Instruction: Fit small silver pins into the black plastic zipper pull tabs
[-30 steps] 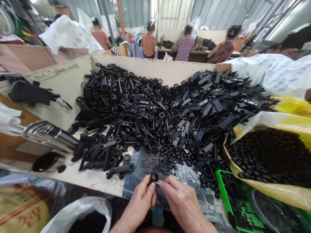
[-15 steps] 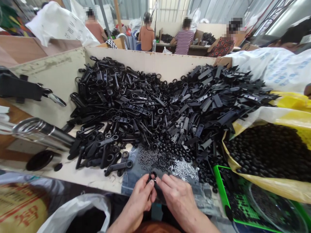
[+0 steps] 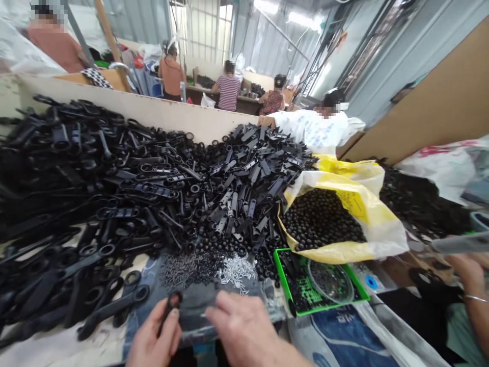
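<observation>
My left hand (image 3: 153,339), at the bottom of the head view, pinches a small black plastic part with a ring end (image 3: 174,299). Its lower portion is hidden by the fingers. To the right, apart from it, my right hand (image 3: 244,329) has thumb and fingers drawn together; whatever is between the fingertips is too small or blurred to name. Just beyond the hands, silver metal pins (image 3: 237,272) and small dark pins (image 3: 179,272) lie in heaps on a dark blue cloth (image 3: 137,300).
Ring-ended black parts (image 3: 141,178) pile up at left, flat black pieces (image 3: 248,178) at centre. A yellow-white bag (image 3: 382,237) holds black balls, behind a green tray (image 3: 282,280). A co-worker's arm (image 3: 476,285) is at far right. A board wall (image 3: 145,107) stands behind.
The view has swung right, so the scene shifts left. My right hand has come away from the black part, which stays in my left hand.
</observation>
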A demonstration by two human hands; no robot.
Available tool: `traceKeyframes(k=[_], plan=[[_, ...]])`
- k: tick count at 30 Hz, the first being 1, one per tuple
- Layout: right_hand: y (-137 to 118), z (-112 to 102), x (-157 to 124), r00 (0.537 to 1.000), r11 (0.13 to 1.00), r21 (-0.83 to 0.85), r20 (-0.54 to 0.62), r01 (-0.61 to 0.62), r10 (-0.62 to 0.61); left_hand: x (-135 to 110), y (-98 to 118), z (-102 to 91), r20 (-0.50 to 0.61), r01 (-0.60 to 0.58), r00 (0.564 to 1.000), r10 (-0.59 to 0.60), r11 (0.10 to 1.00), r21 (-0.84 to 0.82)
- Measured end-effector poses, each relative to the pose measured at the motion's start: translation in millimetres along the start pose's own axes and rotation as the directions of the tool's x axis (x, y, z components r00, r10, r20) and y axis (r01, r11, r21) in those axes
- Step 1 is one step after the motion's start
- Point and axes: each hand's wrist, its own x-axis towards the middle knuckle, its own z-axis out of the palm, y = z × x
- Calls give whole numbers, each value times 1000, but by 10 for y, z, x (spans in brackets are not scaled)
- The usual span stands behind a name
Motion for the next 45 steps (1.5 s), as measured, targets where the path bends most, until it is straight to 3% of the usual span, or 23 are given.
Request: traceKeyframes(k=[3, 5, 10, 15, 17, 20, 21, 23, 24, 25, 26, 28, 30, 32, 35, 40, 45], plan=[[464, -266, 44, 956, 956, 41, -34, -291, 292, -20, 198, 5, -27, -50, 998, 49, 999, -22], [744, -309, 177, 918, 916, 68, -22, -395, 397, -46, 278, 53, 0, -71, 998, 71, 997, -22], [1094, -208, 514, 896, 882, 172, 7, -439, 445, -111, 348, 224, 49, -119, 991, 123, 990, -78], [1215, -340, 456, 897, 773, 473, 96, -423, 432, -40, 442, 281, 118, -77, 988, 101, 978, -192], [1140, -360, 367, 899, 675, 609, 164, -417, 407, -33, 485, 330, 156, -22, 986, 60, 971, -237], [810, -226, 239, 903, 495, 768, 254, -407, 348, -79, 527, 448, 205, 56, 979, 5, 956, -288], [662, -150, 203, 901, 401, 821, 286, -405, 325, -97, 532, 481, 223, 73, 975, -4, 952, -299], [375, 5, 143, 879, 58, 905, 391, -421, 274, -113, 529, 508, 243, 82, 970, -2, 944, -319], [254, 70, 120, 876, 4, 912, 393, -411, 279, -110, 522, 497, 223, 67, 975, 7, 945, -321], [156, 121, 102, 881, 18, 924, 359, -383, 309, -101, 511, 471, 187, 41, 982, 20, 948, -315], [83, 157, 90, 891, 122, 932, 280, -342, 357, -90, 497, 435, 140, 9, 990, 34, 954, -299], [2, 195, 83, 918, 433, 873, 39, -223, 395, -75, 465, 353, 64, -41, 996, 59, 968, -249], [-24, 215, 98, 940, 690, 720, -181, -75, 291, -83, 434, 292, 48, -45, 997, 58, 972, -232], [-31, 233, 126, 943, 824, 563, -301, 55, 143, -109, 410, 263, 58, -22, 998, 39, 962, -272], [-51, 243, 165, 920, 888, 442, -386, 124, 64, -156, 395, 239, 105, 28, 994, 11, 930, -366], [-155, 177, 185, 903, 829, 555, -388, 69, 184, -190, 386, 169, 221, 112, 975, -13, 890, -442], [-294, 184, 228, 882, 825, 554, -438, 111, 176, -193, 341, 154, 275, 122, 961, 13, 875, -468]])
